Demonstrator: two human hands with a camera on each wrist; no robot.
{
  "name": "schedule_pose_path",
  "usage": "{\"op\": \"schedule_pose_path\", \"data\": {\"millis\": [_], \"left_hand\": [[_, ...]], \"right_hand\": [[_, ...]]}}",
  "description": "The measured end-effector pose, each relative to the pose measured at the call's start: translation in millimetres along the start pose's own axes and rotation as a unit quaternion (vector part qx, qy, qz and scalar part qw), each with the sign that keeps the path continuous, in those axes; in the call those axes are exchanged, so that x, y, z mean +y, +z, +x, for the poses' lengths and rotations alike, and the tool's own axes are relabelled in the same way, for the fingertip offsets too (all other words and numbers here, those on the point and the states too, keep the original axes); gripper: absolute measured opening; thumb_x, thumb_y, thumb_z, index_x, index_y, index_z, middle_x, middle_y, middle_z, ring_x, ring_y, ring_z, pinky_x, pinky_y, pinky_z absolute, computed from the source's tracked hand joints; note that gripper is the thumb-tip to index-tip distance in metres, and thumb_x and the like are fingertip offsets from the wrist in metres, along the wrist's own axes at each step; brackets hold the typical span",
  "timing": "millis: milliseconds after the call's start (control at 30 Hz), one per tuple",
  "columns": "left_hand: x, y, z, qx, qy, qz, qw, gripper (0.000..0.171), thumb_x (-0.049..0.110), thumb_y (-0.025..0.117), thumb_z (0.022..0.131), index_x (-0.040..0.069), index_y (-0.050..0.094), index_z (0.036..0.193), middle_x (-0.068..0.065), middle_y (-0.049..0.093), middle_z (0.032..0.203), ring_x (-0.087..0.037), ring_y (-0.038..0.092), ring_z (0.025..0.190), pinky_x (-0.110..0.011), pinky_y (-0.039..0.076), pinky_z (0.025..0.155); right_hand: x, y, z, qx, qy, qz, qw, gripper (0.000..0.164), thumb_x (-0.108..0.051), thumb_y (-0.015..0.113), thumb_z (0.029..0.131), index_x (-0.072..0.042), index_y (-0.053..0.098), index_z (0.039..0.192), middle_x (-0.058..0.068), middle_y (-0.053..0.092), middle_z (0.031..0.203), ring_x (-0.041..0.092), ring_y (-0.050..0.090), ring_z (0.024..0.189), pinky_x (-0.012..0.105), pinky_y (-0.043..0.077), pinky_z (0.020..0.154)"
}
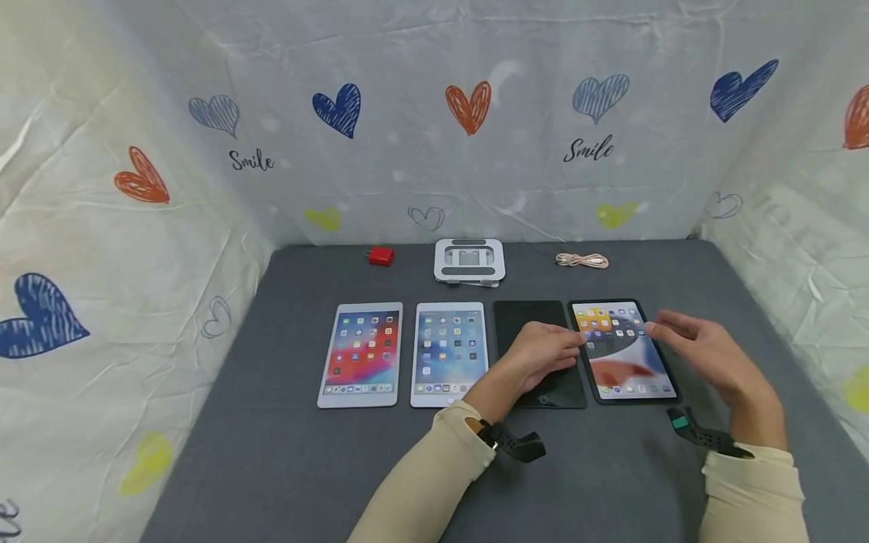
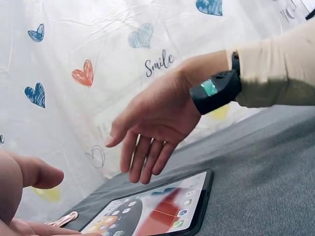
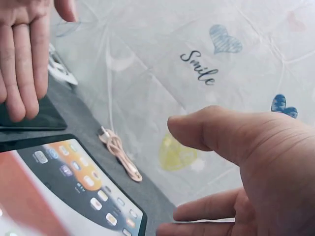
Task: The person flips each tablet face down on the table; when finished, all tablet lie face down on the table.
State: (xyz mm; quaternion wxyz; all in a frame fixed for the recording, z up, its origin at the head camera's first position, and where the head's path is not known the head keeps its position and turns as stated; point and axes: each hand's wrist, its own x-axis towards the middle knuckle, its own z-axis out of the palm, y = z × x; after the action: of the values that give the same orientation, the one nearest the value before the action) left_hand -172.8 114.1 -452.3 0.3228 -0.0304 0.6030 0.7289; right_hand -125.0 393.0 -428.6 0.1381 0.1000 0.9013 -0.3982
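A black-framed tablet (image 1: 627,351) with a lit home screen lies on the grey cloth, last on the right of a row of tablets. My left hand (image 1: 546,351) is over the dark-screened black tablet (image 1: 536,313), fingers straight, tips at the lit tablet's left edge. On the other side my right hand (image 1: 706,347) has its fingertips by the lit tablet's right edge. In the left wrist view the right hand (image 2: 155,118) hangs above the tablet (image 2: 162,206) with straight fingers. From the right wrist, the left hand's fingers (image 3: 22,69) also look straight. Neither hand holds anything.
Two white tablets, one with a red screen (image 1: 363,354) and one with a blue screen (image 1: 449,351), lie to the left. Behind the row are a red charger plug (image 1: 381,256), a folded silver stand (image 1: 469,262) and a bundled pink cable (image 1: 582,260). A heart-printed curtain (image 1: 407,173) encloses the table.
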Motion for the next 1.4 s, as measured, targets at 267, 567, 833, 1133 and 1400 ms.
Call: {"op": "schedule_pose_path", "data": {"millis": [267,567,833,1133,1400], "left_hand": [[0.5,-0.5,10.8,-0.037,-0.055,-0.088,0.9939,0.055,0.018,0.073,0.105,-0.011,0.056,0.148,-0.03,0.065,0.143,-0.042,0.065,0.138,-0.056,0.052,0.121],[3.2,7.7,13.5,-0.041,-0.06,-0.097,0.9927,0.058,0.019,0.074,0.105,-0.01,0.054,0.15,-0.031,0.061,0.15,-0.044,0.06,0.144,-0.058,0.047,0.124],[1.8,14.1,14.1,-0.028,-0.063,-0.087,0.9938,0.055,0.022,0.078,0.103,-0.008,0.059,0.145,-0.027,0.065,0.144,-0.039,0.064,0.139,-0.057,0.048,0.124],[-0.5,15.5,13.5,-0.038,-0.058,-0.1,0.9925,0.056,0.02,0.074,0.105,-0.009,0.056,0.149,-0.03,0.062,0.149,-0.043,0.06,0.143,-0.058,0.046,0.126],[-6.9,16.2,19.1,-0.049,-0.061,-0.12,0.9897,0.053,0.021,0.074,0.105,-0.008,0.058,0.146,-0.028,0.065,0.145,-0.042,0.062,0.141,-0.057,0.046,0.126]], "right_hand": [[7.3,1.1,2.1,-0.012,0.033,-0.007,0.999,0.096,-0.066,0.043,0.112,0.009,0.023,0.169,0.045,0.022,0.17,0.064,0.025,0.153,0.087,0.028,0.118],[13.8,0.1,3.7,-0.02,0.052,-0.002,0.998,0.097,-0.068,0.039,0.112,0.01,0.027,0.167,0.045,0.027,0.167,0.06,0.036,0.145,0.087,0.03,0.116],[15.9,-0.8,3.9,-0.018,0.069,0.022,0.997,0.097,-0.068,0.037,0.112,0.011,0.025,0.167,0.044,0.034,0.163,0.059,0.037,0.143,0.087,0.028,0.118],[20.1,2.2,6.3,0.011,0.061,0.044,0.997,0.091,-0.063,0.038,0.114,0.012,0.032,0.165,0.043,0.041,0.16,0.057,0.047,0.142,0.082,0.032,0.12],[27.7,6.3,11.6,0.069,0.081,0.089,0.99,0.088,-0.058,0.041,0.114,0.014,0.034,0.164,0.038,0.043,0.162,0.038,0.058,0.129,0.024,0.06,0.089]]}}
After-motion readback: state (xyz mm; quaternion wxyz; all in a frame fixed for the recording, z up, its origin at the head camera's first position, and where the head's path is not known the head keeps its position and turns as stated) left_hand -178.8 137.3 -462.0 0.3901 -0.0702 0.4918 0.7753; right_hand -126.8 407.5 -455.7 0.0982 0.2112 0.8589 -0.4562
